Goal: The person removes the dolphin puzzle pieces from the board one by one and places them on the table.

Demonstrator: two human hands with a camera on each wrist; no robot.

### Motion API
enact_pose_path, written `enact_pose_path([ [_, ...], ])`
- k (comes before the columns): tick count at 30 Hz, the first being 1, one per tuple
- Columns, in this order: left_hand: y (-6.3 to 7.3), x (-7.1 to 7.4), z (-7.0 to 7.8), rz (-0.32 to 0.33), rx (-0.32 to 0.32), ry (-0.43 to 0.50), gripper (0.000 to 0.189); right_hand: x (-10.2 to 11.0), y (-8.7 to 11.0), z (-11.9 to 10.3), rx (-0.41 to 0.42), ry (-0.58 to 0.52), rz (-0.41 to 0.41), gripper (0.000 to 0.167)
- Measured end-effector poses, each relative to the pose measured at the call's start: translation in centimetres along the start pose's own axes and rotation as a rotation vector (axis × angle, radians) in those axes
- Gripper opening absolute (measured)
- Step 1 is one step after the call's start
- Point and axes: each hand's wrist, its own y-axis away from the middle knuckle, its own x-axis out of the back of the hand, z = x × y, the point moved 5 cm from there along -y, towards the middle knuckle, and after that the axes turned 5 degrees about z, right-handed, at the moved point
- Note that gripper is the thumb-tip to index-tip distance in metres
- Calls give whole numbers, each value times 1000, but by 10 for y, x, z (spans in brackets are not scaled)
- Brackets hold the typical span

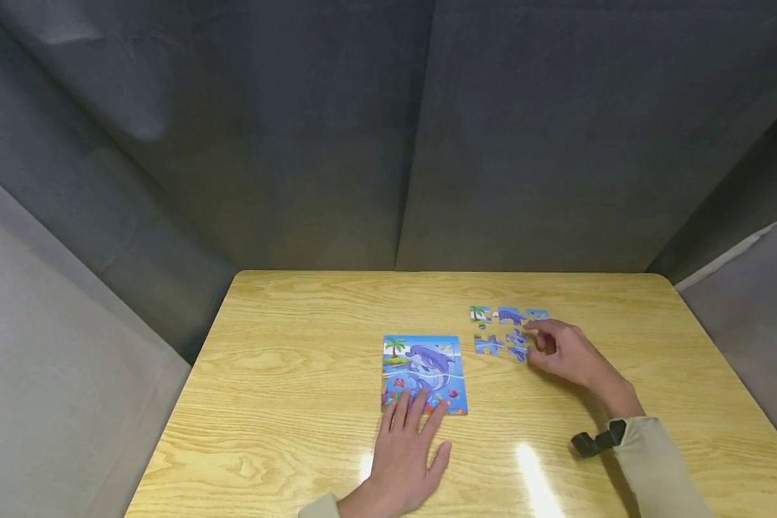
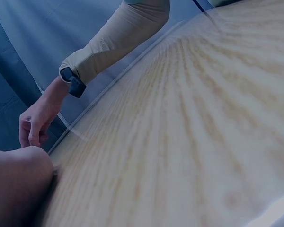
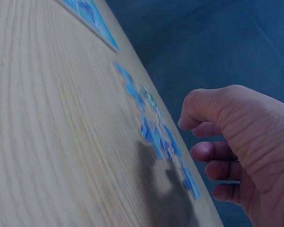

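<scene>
A square dolphin puzzle board [image 1: 437,360], printed with a palm tree and sea animals, lies flat near the middle of the table. My left hand [image 1: 404,460] rests with straight, spread fingers over its near edge, hiding part of the picture. To the board's right are several loose puzzle pieces [image 1: 488,345], among them a palm-tree piece [image 1: 479,314] and a dolphin piece [image 1: 511,316]. Beside them is my right hand [image 1: 566,352], index finger reaching toward the pieces and the others bent. The right wrist view shows its thumb and fingers apart, with nothing between them.
The wood-grain table [image 1: 285,403] ends at a back edge not far behind the pieces. Dark cloth [image 1: 311,144] hangs behind it, and grey panels [image 1: 52,345] stand at the sides. A black strap device [image 1: 598,440] sits on the right wrist.
</scene>
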Motion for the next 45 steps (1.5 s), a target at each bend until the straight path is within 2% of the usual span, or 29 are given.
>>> enact_pose_path([
  [5, -1, 1, 0, 1, 2, -1, 59, -3, 0, -15, 52, -36, 26, 31],
  [10, -1, 0, 0, 2, -2, -6, 59, -11, 2, -30, 96, -19, 58, 25],
  [14, 0, 1, 0, 8, -6, -10, 59, -20, 2, -44, 119, -29, 51, 23],
  [19, -1, 1, 0, -4, -2, -18, 60, -36, 2, -63, 154, -70, 21, 25],
  [24, -1, 1, -1, -28, 8, -6, 60, -55, -1, -80, 178, -75, -36, 28],
  [29, 0, 1, -1, -26, 8, 13, 60, -70, -5, -92, 187, -74, -75, 32],
  [39, -1, 2, -1, -38, 5, 1, 60, -86, -13, -101, 186, -1, -148, 38],
  [45, -1, -2, -1, -73, 17, 2, 62, -88, -16, -105, 192, 31, -155, 36],
])
